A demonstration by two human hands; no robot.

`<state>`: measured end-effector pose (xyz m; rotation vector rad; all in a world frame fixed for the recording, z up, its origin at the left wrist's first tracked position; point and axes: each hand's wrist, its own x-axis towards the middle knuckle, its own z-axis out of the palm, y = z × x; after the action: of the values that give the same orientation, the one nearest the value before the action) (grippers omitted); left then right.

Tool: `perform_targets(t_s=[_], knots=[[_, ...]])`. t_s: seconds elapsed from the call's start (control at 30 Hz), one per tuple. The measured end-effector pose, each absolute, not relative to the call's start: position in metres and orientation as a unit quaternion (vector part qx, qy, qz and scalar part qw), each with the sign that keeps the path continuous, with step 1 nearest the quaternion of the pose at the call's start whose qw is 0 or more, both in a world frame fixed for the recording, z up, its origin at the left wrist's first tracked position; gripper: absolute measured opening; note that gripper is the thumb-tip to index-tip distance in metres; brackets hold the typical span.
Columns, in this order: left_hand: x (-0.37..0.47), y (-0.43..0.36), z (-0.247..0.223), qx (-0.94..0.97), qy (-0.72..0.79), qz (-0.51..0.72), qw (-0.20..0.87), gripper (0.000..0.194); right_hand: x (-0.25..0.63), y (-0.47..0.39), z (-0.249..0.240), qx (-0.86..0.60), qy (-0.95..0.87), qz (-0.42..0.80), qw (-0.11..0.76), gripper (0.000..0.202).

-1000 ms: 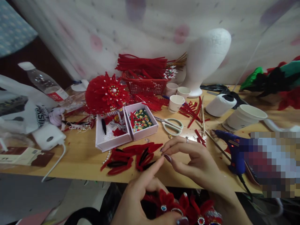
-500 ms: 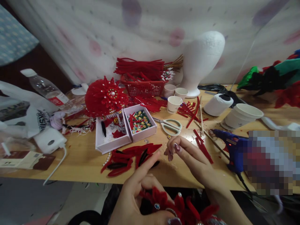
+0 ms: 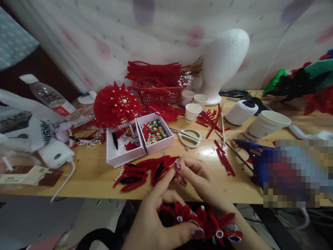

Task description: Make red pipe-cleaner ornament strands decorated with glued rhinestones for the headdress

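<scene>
Low in front of me, my left hand [image 3: 152, 217] is closed round a red velvet flower ornament [image 3: 204, 218] set with rhinestones and pearls. Its thumb presses on the ornament's near side, while the index finger points up and away. My right hand [image 3: 199, 178] is closed in a pinch, thumb and fingers together at that left index fingertip. Whatever it pinches, if anything, is too small to make out. Just beyond the hands, red and black velvet petals [image 3: 136, 173] lie on the table. The ornament's lower part is hidden by the left hand and the frame edge.
Behind the petals stands a white box [image 3: 125, 159] of beads and gems, beside scissors [image 3: 189, 137]. A blue glue gun [image 3: 256, 156] lies at right, near paper cups [image 3: 270, 125] and a thread cone [image 3: 240, 111]. Farther back are a red basket [image 3: 158, 95] and foam head [image 3: 223, 59].
My right hand has come left and its fingertips now meet my left index fingertip. The left hand still holds the ornament, which shows a little more of its right end.
</scene>
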<state>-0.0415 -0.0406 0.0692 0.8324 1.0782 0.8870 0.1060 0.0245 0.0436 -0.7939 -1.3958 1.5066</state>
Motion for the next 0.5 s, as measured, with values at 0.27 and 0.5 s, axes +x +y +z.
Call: perform_targets(t_s=[0.27, 0.5], knots=[[-0.04, -0.039, 0.061, 0.356, 0.444, 0.418, 0.708, 0.095, 0.1, 0.031, 0.035, -0.312, -0.497, 0.633, 0.505, 0.05], [-0.04, -0.027, 0.06, 0.26, 0.452, 0.538, 0.662, 0.085, 0.12, 0.047, 0.037, -0.352, -0.454, 0.576, 0.582, 0.062]])
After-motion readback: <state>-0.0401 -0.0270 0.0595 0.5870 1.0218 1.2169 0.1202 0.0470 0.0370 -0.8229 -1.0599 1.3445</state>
